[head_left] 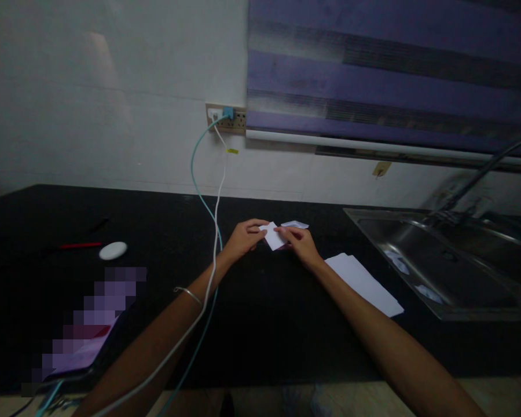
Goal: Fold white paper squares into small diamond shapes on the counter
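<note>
Between my two hands is a small folded piece of white paper (273, 238), held over the black countertop with one corner pointing down. My left hand (244, 237) pinches its left side, thumb in front. At its right side my right hand (300, 242) closes on it with thumb and fingers. Just behind my right hand lies another folded white paper (295, 224). A stack of white paper sheets (362, 282) rests on the counter, partly behind my right forearm.
A steel sink (434, 260) with a faucet (481, 174) is at the right. A white cable (217, 214) and a teal cable (193, 165) hang from the wall socket (238, 120) across my left forearm. To the left are a white oval object (113, 251), a red pen-like stick (80, 245) and a lit tablet (84, 350).
</note>
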The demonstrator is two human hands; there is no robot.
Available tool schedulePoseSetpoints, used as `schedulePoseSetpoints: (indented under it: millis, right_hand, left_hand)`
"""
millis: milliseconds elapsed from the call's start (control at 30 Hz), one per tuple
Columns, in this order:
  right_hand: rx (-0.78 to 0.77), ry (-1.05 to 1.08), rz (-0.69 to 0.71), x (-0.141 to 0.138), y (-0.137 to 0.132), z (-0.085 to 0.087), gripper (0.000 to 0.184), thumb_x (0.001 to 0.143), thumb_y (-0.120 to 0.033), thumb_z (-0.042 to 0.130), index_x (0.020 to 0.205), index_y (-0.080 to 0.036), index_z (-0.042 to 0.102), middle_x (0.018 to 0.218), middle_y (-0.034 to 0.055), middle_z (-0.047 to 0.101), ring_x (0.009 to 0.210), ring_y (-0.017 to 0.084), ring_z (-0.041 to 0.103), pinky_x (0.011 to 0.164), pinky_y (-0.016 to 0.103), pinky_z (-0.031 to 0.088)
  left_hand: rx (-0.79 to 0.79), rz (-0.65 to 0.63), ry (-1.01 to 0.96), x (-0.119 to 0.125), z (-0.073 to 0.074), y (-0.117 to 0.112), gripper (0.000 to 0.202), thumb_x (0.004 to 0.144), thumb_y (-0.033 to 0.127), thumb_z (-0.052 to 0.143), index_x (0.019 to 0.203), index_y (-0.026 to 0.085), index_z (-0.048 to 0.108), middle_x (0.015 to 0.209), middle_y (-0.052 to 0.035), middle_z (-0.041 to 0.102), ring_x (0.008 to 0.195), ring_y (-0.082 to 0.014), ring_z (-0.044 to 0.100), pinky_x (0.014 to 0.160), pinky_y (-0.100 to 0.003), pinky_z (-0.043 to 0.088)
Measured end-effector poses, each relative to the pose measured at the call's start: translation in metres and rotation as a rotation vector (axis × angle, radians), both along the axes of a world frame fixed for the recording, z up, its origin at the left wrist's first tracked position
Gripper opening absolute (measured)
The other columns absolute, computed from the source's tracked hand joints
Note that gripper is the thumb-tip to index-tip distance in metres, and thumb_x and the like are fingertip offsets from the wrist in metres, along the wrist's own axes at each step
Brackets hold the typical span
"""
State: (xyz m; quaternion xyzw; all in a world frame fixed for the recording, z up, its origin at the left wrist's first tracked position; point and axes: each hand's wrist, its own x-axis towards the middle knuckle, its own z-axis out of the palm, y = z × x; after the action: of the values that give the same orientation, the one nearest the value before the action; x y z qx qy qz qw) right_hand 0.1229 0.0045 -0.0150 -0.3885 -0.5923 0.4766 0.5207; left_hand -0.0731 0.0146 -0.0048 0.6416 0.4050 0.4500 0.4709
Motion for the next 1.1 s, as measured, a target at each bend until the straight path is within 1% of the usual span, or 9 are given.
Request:
schedulePoseSetpoints:
  millis: [67,167,233,333,467,667,833,967,1100]
  right_hand:
    - [0.047,-0.049,-0.069,0.000,0.001,-0.002,0.035,0.069,-0.040,0.072,0.097,-0.019,0.069,0.083,0.0059,0.070,0.075,0.020,0.064,0.064,0.032,0.054]
    - [0.072,-0.039,-0.104,0.000,0.003,-0.003,0.041,0.069,-0.036,0.073,0.106,-0.019,0.065,0.077,0.0045,0.070,0.071,0.019,0.065,0.066,0.032,0.052]
    - [0.085,-0.043,-0.127,0.001,0.004,-0.003,0.038,0.070,-0.036,0.072,0.103,-0.017,0.065,0.078,0.0051,0.070,0.072,0.019,0.065,0.068,0.033,0.052]
    - [0.132,-0.067,-0.160,0.002,0.004,-0.002,0.030,0.071,-0.036,0.071,0.094,-0.017,0.067,0.083,0.0060,0.070,0.077,0.020,0.065,0.074,0.035,0.052]
    - [0.226,-0.126,-0.195,0.000,0.003,0.001,0.027,0.071,-0.034,0.071,0.093,-0.018,0.068,0.092,0.0074,0.069,0.083,0.019,0.064,0.079,0.036,0.051]
    - [0.311,-0.243,-0.227,-0.001,0.001,0.001,0.020,0.074,-0.033,0.069,0.087,-0.017,0.071,0.086,0.0069,0.070,0.079,0.020,0.063,0.074,0.034,0.051]
    - [0.533,-0.357,-0.253,-0.003,-0.008,0.007,0.012,0.081,-0.026,0.063,0.086,-0.019,0.073,0.086,0.0065,0.069,0.083,0.019,0.063,0.076,0.034,0.049]
    - [0.687,-0.436,-0.243,-0.004,-0.013,0.009,0.013,0.083,-0.019,0.061,0.088,-0.021,0.072,0.087,0.0057,0.068,0.085,0.019,0.062,0.081,0.037,0.049]
    - [0.813,-0.560,-0.174,-0.005,-0.016,0.007,0.017,0.083,-0.015,0.059,0.093,-0.021,0.071,0.091,0.0069,0.065,0.089,0.020,0.059,0.080,0.038,0.049]
  left_hand:
    - [0.006,-0.005,0.008,0.001,-0.001,0.000,0.051,0.078,0.034,0.068,0.124,0.017,0.057,0.080,-0.0063,0.071,0.043,-0.0068,0.049,0.038,-0.019,0.034]
    - [0.022,0.015,0.020,0.001,0.003,-0.003,0.041,0.079,0.034,0.066,0.112,0.011,0.062,0.079,-0.0085,0.072,0.042,-0.0066,0.048,0.038,-0.020,0.034]
    - [0.032,0.021,0.021,0.002,0.008,-0.006,0.030,0.081,0.033,0.063,0.098,0.009,0.067,0.078,-0.0105,0.072,0.043,-0.0070,0.050,0.039,-0.020,0.035]
    - [0.028,0.030,0.041,0.002,0.013,-0.008,0.025,0.082,0.032,0.062,0.088,0.009,0.069,0.075,-0.0107,0.072,0.045,-0.0077,0.052,0.042,-0.020,0.036]
    - [0.052,-0.015,0.113,0.001,0.009,-0.007,0.024,0.081,0.031,0.063,0.084,0.009,0.071,0.068,-0.0089,0.072,0.041,-0.0069,0.047,0.041,-0.020,0.033]
    - [0.049,-0.064,0.115,0.000,0.004,-0.005,0.027,0.081,0.033,0.063,0.084,0.008,0.072,0.066,-0.0083,0.071,0.040,-0.0065,0.046,0.040,-0.019,0.030]
    - [-0.027,-0.119,0.045,0.001,0.003,-0.002,0.024,0.082,0.029,0.062,0.089,0.008,0.071,0.074,-0.0095,0.072,0.053,-0.0102,0.060,0.043,-0.018,0.036]
    - [-0.048,-0.110,0.025,0.001,-0.001,0.002,0.019,0.081,0.024,0.061,0.086,0.009,0.070,0.073,-0.0093,0.072,0.055,-0.0107,0.062,0.043,-0.017,0.034]
    - [-0.043,-0.099,0.001,0.000,-0.003,0.002,0.020,0.082,0.026,0.060,0.084,0.009,0.070,0.069,-0.0086,0.071,0.056,-0.0111,0.062,0.042,-0.017,0.033]
